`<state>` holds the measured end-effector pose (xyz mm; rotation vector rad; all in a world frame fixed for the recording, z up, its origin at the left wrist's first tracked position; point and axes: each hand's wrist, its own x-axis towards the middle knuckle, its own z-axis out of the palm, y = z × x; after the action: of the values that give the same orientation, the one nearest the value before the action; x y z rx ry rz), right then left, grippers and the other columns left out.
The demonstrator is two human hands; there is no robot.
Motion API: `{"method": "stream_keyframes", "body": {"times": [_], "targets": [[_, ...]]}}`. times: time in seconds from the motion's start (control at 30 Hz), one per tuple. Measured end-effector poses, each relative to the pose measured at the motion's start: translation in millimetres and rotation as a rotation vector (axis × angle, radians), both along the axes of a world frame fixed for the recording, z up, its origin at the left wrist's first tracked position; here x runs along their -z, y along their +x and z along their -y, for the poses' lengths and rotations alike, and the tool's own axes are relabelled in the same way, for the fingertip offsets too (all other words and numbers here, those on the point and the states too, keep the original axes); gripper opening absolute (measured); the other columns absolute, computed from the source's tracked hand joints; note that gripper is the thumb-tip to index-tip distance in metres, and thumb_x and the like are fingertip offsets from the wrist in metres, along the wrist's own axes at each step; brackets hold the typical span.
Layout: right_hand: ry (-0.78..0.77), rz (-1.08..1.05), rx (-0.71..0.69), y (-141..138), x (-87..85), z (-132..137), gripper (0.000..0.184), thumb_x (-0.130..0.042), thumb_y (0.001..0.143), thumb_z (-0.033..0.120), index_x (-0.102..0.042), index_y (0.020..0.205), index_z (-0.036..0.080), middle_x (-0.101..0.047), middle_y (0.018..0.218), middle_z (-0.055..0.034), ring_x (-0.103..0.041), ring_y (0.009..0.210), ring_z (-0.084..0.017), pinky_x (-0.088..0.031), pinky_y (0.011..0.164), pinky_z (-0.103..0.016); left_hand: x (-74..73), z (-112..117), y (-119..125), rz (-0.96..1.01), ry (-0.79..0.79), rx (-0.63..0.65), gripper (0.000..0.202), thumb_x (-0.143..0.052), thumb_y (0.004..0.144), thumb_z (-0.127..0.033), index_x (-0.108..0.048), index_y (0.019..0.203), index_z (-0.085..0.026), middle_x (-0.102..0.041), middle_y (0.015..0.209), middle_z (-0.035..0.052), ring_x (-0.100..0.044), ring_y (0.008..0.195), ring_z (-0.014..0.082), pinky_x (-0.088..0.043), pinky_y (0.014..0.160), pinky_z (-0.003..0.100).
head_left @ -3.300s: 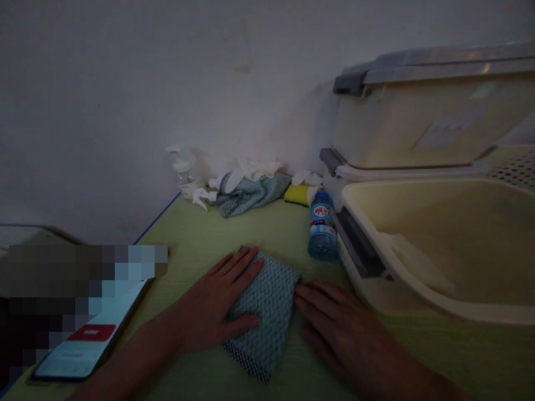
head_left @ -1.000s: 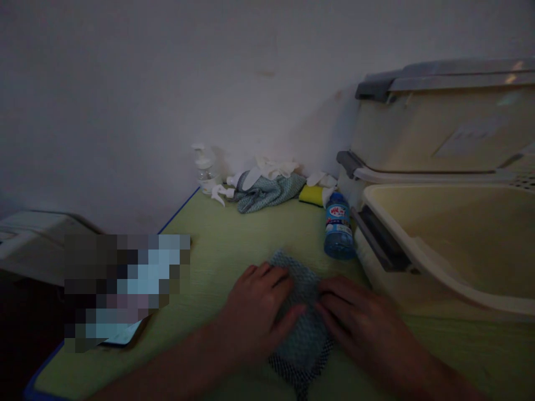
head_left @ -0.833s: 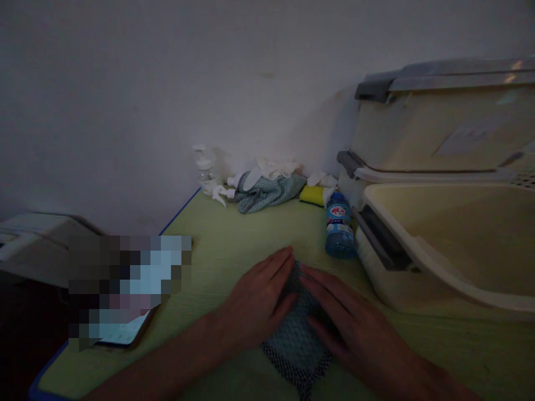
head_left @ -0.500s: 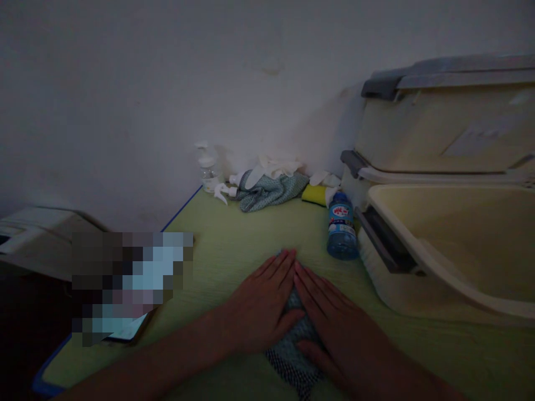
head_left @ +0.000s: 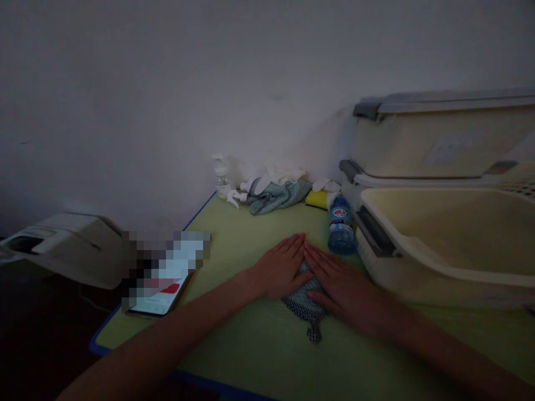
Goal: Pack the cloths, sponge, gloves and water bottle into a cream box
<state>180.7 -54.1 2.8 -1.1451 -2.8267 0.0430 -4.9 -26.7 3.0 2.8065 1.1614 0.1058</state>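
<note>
A grey-blue textured cloth [head_left: 303,287] with a dark checked end and a small tab lies on the table beneath both hands. My left hand [head_left: 284,267] rests flat on its left side, palm down, fingers straight and pointing away from me. Flat on the right side is my right hand [head_left: 336,281], its fingers angled in so that the fingertips meet those of the left. Both thumbs lie across the cloth. The palms hide much of it. Just beyond my right hand stands a blue bottle [head_left: 341,228] with a label.
A large cream bin [head_left: 422,267] with a grey handle stands open on the right, another lidded bin [head_left: 418,139] behind it. Along the wall are a bunched cloth [head_left: 280,196], a yellow sponge [head_left: 316,199] and a pump bottle [head_left: 223,179]. A phone [head_left: 163,295] lies at the left edge.
The view has drawn back and shifted, so more of the table's front edge and the cloth's tab show. Both hands still lie flat on the cloth with fingertips together.
</note>
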Motion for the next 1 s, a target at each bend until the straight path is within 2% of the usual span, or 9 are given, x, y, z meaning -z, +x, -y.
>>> {"method": "stream_keyframes", "body": {"times": [0.17,0.3,0.4,0.5,0.63,0.73,0.87,1.0], "targets": [[0.020,-0.051,0.007,1,3.8,3,0.060,-0.040,0.091,0.034,-0.029,0.140,0.001,-0.026,0.146,-0.0206,-0.023,0.135,-0.024,-0.030,0.108,-0.041,0.3,8,2,0.019,0.005,-0.045,0.063,-0.032,0.093,-0.044,-0.028,0.138,0.000,-0.021,0.148,0.0219,-0.019,0.138,0.0277,-0.020,0.113,0.039],[-0.061,-0.059,-0.003,3,1.8,3,0.065,-0.044,0.089,0.036,-0.024,0.142,0.003,-0.022,0.147,-0.0196,-0.022,0.136,-0.025,-0.028,0.109,-0.042,4.6,14,2,0.038,0.024,-0.094,0.063,-0.033,0.092,-0.044,-0.027,0.139,-0.003,-0.021,0.149,0.0190,-0.018,0.139,0.0258,-0.021,0.113,0.039],[-0.138,-0.058,-0.041,5,-3.7,5,0.072,-0.046,0.088,0.044,-0.020,0.143,0.005,-0.017,0.149,-0.0171,-0.018,0.137,-0.025,-0.026,0.110,-0.042,8.5,19,-4,0.052,0.050,-0.110,0.067,-0.032,0.091,-0.050,-0.026,0.140,-0.006,-0.019,0.150,0.0171,-0.017,0.139,0.0254,-0.022,0.113,0.042],[-0.148,-0.054,-0.079,8,-8.5,11,0.082,-0.052,0.083,0.051,-0.018,0.143,0.005,-0.014,0.149,-0.0164,-0.016,0.137,-0.027,-0.024,0.110,-0.041,7.8,23,-13,0.108,0.113,-0.114,0.070,-0.033,0.090,-0.052,-0.018,0.143,-0.009,-0.018,0.151,0.0155,-0.015,0.140,0.0243,-0.023,0.113,0.042],[-0.103,-0.121,-0.059,9,-8.0,18,0.090,-0.056,0.079,0.053,-0.019,0.143,0.003,-0.015,0.147,-0.0213,-0.016,0.137,-0.031,-0.025,0.109,-0.044,3.2,26,-23,0.177,0.188,-0.101,0.071,-0.034,0.091,-0.048,-0.002,0.145,-0.014,-0.011,0.152,0.0133,-0.011,0.141,0.0228,-0.023,0.113,0.041],[-0.160,-0.102,-0.017,9,-2.9,19,0.090,-0.057,0.078,0.053,-0.023,0.141,-0.001,-0.019,0.145,-0.0249,-0.019,0.135,-0.033,-0.028,0.108,-0.046,6.4,30,-25,0.164,0.125,-0.048,0.079,-0.039,0.089,-0.052,0.004,0.145,-0.017,-0.011,0.152,0.0139,-0.012,0.140,0.0246,-0.024,0.112,0.042],[-0.222,-0.074,0.015,9,2.4,18,0.090,-0.062,0.076,0.050,-0.025,0.140,0.000,-0.022,0.145,-0.0242,-0.021,0.135,-0.032,-0.027,0.108,-0.046,13.8,33,-21,0.096,-0.054,-0.004,0.082,-0.045,0.085,-0.055,-0.008,0.145,-0.013,-0.014,0.151,0.0164,-0.016,0.139,0.0272,-0.025,0.111,0.044],[-0.225,-0.072,0.017,9,-0.2,14,0.089,-0.058,0.078,0.053,-0.023,0.142,0.002,-0.020,0.147,-0.0222,-0.020,0.136,-0.031,-0.027,0.108,-0.047,10.7,27,-19,0.088,-0.099,-0.014,0.080,-0.045,0.085,-0.053,-0.014,0.144,-0.009,-0.012,0.151,0.0173,-0.014,0.140,0.0264,-0.022,0.113,0.044]]}}
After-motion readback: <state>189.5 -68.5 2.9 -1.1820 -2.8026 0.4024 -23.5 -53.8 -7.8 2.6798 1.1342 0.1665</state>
